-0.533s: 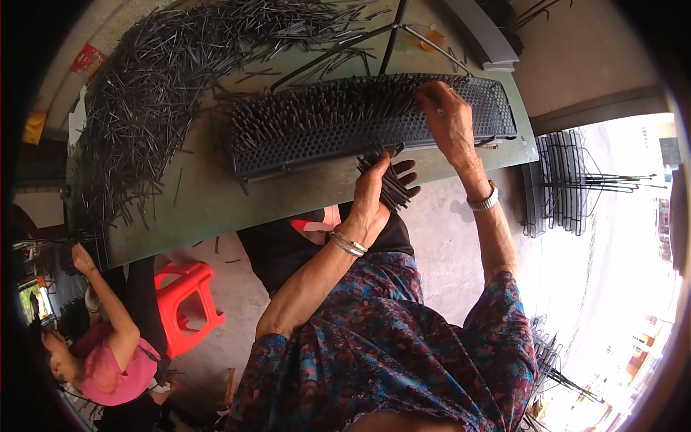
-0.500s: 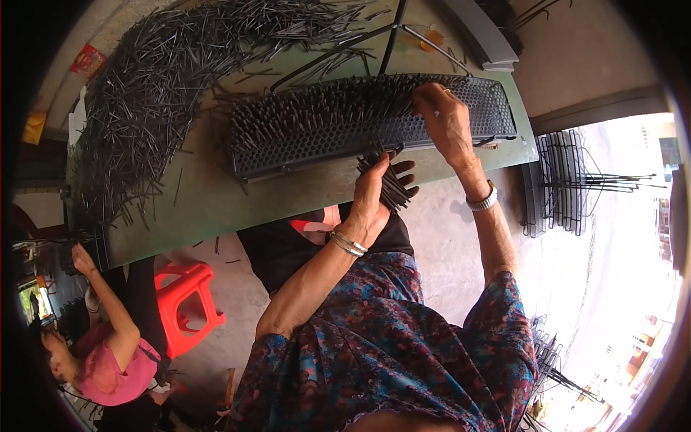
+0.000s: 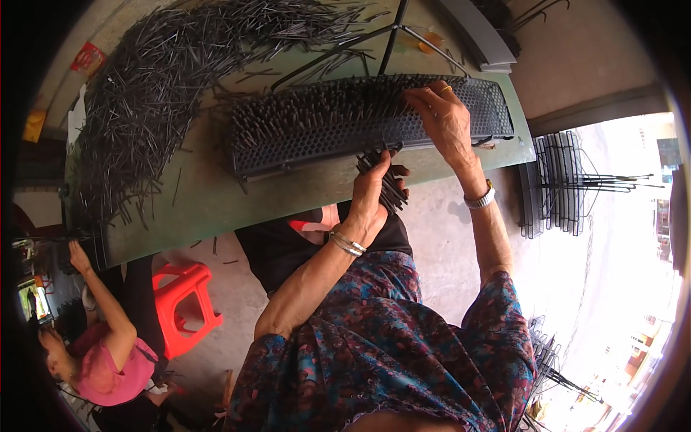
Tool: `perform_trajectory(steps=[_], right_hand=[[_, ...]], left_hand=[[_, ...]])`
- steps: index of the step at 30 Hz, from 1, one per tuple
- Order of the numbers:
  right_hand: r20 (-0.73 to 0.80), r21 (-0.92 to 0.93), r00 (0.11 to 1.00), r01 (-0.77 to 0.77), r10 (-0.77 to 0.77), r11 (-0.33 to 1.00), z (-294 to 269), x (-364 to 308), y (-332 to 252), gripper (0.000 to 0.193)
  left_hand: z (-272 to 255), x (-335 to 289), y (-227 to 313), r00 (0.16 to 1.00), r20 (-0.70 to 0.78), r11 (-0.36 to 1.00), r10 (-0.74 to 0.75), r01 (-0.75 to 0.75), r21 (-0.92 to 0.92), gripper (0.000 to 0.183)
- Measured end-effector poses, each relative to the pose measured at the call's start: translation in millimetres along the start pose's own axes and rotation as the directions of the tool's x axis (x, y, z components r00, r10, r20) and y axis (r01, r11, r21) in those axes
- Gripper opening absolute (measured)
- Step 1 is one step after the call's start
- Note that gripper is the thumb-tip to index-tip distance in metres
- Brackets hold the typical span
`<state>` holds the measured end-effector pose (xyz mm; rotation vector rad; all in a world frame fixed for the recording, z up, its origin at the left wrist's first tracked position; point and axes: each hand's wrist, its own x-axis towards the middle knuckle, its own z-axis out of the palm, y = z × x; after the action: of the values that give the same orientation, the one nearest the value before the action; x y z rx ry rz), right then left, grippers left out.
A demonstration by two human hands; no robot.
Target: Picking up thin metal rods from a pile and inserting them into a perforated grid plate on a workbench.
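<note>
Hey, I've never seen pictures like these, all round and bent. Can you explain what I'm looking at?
There's no machine here, just a person working with bare hands. Every picture comes from a wide fisheye camera on that person's head, looking down, so straight edges curve. The left hand holds a bundle of thin, dark sticks. The right hand is at a long, dark tray full of round holes; whether its fingers grip a stick is hard to tell. Many thin sticks stand upright in the tray. It rests on a dull green table, with a large heap of loose dark sticks to the left.
</note>
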<state>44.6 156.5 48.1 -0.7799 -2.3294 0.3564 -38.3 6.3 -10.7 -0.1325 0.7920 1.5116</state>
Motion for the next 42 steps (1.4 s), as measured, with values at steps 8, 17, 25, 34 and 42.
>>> perform_trajectory(steps=[8, 17, 25, 34, 42], right_hand=[[0.013, -0.110, 0.995, -0.101, 0.103, 0.989, 2, -3, 6, 0.020], [0.535, 0.372, 0.799, -0.513, 0.273, 0.774, -15, -21, -16, 0.030], [0.605, 0.501, 0.766, -0.579, 0.218, 0.643, -20, -28, -8, 0.016], [0.598, 0.544, 0.770, -0.595, 0.224, 0.591, -27, -32, -8, 0.013], [0.602, 0.523, 0.760, -0.606, 0.244, 0.599, -29, -31, -4, 0.017]], left_hand=[[1, -4, 4, 1.000, 0.030, 1.000, -0.005, 0.005, 0.026, 0.018], [5, -7, 4, 0.998, 0.046, 0.995, 0.051, -0.055, 0.085, 0.029], [13, -19, 7, 0.998, 0.058, 0.978, 0.014, -0.026, 0.208, 0.029], [15, -21, 7, 0.998, 0.057, 0.971, -0.005, -0.008, 0.238, 0.034], [14, -19, 7, 0.998, 0.069, 0.928, -0.007, -0.020, 0.372, 0.035]])
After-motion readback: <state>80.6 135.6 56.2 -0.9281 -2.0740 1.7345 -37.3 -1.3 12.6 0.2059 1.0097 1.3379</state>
